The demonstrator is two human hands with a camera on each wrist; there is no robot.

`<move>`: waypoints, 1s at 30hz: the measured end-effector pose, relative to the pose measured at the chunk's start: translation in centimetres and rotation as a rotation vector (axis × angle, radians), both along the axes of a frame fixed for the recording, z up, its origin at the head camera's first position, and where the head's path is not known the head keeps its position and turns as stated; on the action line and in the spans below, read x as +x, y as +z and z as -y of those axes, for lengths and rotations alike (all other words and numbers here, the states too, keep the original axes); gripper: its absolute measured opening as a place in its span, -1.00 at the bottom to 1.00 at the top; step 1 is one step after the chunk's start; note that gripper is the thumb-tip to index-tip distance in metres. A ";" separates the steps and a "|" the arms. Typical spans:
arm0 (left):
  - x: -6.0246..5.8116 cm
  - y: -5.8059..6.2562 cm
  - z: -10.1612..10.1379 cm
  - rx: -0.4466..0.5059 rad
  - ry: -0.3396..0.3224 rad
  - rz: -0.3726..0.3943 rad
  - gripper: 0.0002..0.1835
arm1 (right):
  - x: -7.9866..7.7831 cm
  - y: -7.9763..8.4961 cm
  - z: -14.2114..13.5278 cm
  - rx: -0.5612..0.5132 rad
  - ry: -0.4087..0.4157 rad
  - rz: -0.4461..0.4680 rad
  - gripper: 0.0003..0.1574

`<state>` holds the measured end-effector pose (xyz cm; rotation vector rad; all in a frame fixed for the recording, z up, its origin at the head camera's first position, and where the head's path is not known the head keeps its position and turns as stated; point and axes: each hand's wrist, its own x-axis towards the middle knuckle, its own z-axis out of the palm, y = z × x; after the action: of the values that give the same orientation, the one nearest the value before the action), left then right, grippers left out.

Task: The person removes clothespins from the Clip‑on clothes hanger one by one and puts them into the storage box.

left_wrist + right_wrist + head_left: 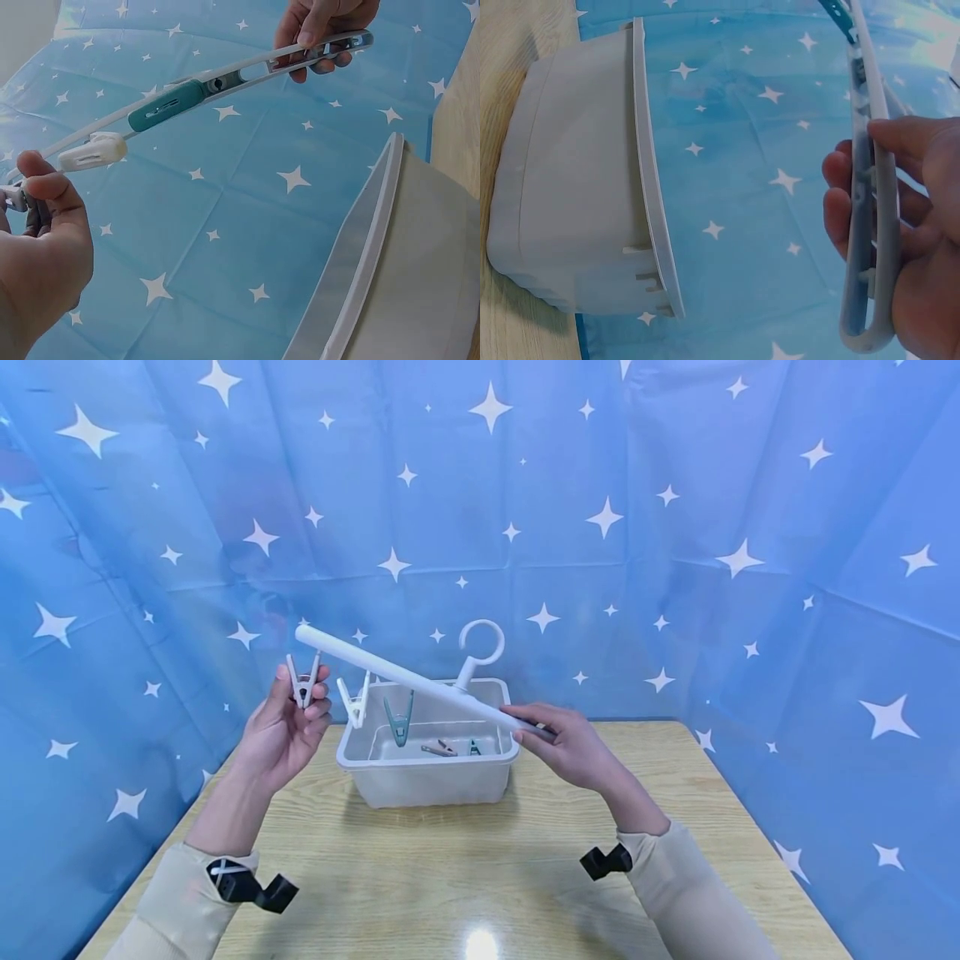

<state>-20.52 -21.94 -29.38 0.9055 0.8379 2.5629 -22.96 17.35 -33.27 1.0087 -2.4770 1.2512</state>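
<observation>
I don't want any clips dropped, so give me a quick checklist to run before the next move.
1. Right hand gripping the hanger: ok.
2. Left hand holding the pale grey clip: ok.
3. That clip fastened to the hanger: cannot tell.
4. White clip and green clip attached to the hanger: ok.
5. Hanger level: not ok, it slopes down toward the right hand.
6. Loose clips inside the bin: ok.

White plastic bar hanger (pixel 405 676): no lettering I can read
Pale grey plastic tub (pixel 435 785): none either
Blue star-printed fabric backdrop (pixel 450 527): no readable words
</observation>
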 end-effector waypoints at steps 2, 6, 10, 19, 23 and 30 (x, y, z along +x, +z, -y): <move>0.1 0.0 0.0 -0.001 0.017 0.021 -0.41 | 0.0 0.0 0.0 -0.003 0.002 -0.010 -0.52; 0.3 0.1 0.0 -0.019 0.077 0.067 -0.46 | 0.1 -0.1 0.1 -0.010 0.009 -0.021 -0.53; 0.5 0.4 -0.2 -0.083 0.200 0.110 -0.52 | 0.1 -0.2 0.1 -0.014 0.012 -0.023 -0.53; 0.8 0.9 -0.9 -0.252 0.501 0.149 -0.64 | 0.0 -0.3 -0.1 0.006 0.015 -0.031 -0.54; 0.8 0.9 -1.1 -0.280 0.589 0.124 -0.68 | -0.2 -0.4 -0.2 0.011 0.025 -0.046 -0.54; 0.9 0.7 -1.5 -0.325 0.719 0.080 -0.74 | -0.3 -0.6 -0.4 -0.002 0.056 -0.058 -0.53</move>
<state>-19.60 -20.46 -28.69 0.4411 1.7449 2.8495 -23.30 17.75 -33.84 1.1057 -2.4190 1.2225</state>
